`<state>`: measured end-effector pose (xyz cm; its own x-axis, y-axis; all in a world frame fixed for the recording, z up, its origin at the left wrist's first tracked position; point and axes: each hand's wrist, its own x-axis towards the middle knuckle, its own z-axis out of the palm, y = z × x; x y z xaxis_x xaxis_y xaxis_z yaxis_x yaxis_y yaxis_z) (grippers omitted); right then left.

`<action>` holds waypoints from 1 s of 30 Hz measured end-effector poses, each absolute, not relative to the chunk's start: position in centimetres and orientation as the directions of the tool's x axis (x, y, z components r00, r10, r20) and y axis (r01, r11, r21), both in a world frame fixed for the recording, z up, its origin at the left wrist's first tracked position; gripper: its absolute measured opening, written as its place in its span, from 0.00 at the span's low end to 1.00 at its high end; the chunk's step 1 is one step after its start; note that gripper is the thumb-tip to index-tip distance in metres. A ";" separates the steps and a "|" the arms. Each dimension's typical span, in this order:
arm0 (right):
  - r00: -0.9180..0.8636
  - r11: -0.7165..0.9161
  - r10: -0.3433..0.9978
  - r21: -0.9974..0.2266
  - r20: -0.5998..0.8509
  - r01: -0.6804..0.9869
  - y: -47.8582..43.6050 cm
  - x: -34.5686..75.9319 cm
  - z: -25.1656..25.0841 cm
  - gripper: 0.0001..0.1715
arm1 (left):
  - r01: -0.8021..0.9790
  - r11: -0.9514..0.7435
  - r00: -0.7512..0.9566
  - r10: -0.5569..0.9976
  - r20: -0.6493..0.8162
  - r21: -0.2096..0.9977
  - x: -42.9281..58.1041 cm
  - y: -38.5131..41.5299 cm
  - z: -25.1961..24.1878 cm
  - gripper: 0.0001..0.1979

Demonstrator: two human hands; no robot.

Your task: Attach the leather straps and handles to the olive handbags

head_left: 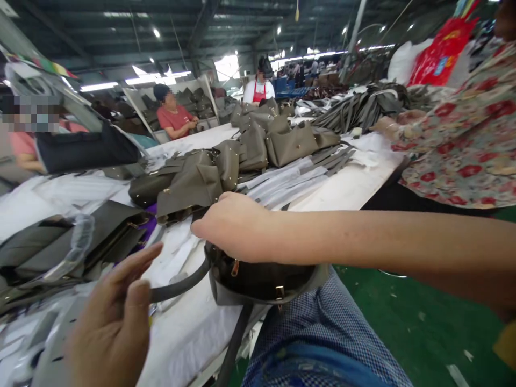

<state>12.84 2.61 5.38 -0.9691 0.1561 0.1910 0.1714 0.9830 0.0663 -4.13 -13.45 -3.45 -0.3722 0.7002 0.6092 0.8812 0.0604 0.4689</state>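
Note:
A grey-brown handbag rests against my lap at the table edge, its mouth open, showing a dark inside, a zipper pull and a gold clasp. My right hand reaches across above the bag's far rim. Its fingers are curled closed, and what they may hold is hidden under the hand. My left hand is at the lower left with fingers stretched and thumb apart. The bag's handle runs from the bag to just behind that thumb; I cannot tell whether they touch. A second strap hangs down in front.
Similar bags are heaped on the white table ahead. More bag pieces lie left, beside a machine. Grey straps are piled at the back right. A co-worker in a floral sleeve stands right; other people work across the table.

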 end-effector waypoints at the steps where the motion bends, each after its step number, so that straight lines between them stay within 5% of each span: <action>1: -0.969 0.987 0.113 0.088 0.219 0.135 2.7 12.9 5.7 0.09 | 0.897 0.005 -0.298 0.745 0.597 0.441 -2.9 -11.6 -1.9 0.19; 5: -0.951 0.983 0.108 0.114 0.288 0.146 4.2 16.0 6.4 0.10 | 0.852 -0.138 -0.068 0.928 0.367 0.506 -0.4 -5.4 0.2 0.21; 9: -0.894 0.938 0.323 0.019 0.311 0.345 5.6 21.7 6.3 0.42 | 0.780 -0.051 -0.123 0.965 0.233 0.624 -1.5 -3.8 -1.0 0.20; 12: -0.850 0.863 0.505 -0.055 0.152 0.503 6.0 25.0 5.4 0.52 | 0.730 -0.027 -0.172 0.960 0.222 0.683 -2.6 -4.6 -1.1 0.20; 14: -0.824 0.826 0.564 -0.070 0.061 0.560 6.0 26.0 4.8 0.51 | 0.711 -0.024 -0.176 0.962 0.210 0.703 -2.8 -5.2 -0.6 0.20; 17: -0.816 0.819 0.574 -0.048 0.067 0.572 6.0 26.1 4.6 0.36 | 0.695 -0.042 -0.116 0.979 0.170 0.718 -2.8 -6.0 0.5 0.21; 21: -0.786 0.841 0.521 -0.040 0.332 0.540 6.9 25.3 6.6 0.19 | 0.680 -0.135 0.029 0.987 0.157 0.721 -2.1 -6.5 2.5 0.21; 26: -0.691 0.915 0.402 -0.303 0.601 0.268 9.5 22.6 9.7 0.15 | 0.548 -0.196 0.008 0.973 0.229 0.813 -0.3 -6.5 4.7 0.20; 30: -0.547 0.914 0.406 -0.323 0.732 0.246 9.9 20.8 9.6 0.15 | 0.338 -0.197 -0.074 0.969 0.235 0.920 0.9 -6.4 4.3 0.17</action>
<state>20.78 9.88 9.64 -0.5471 0.4062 0.7320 0.2461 0.9138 -0.3231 0.86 -6.37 4.26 -0.0739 0.9691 0.2352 0.3384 -0.1974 0.9201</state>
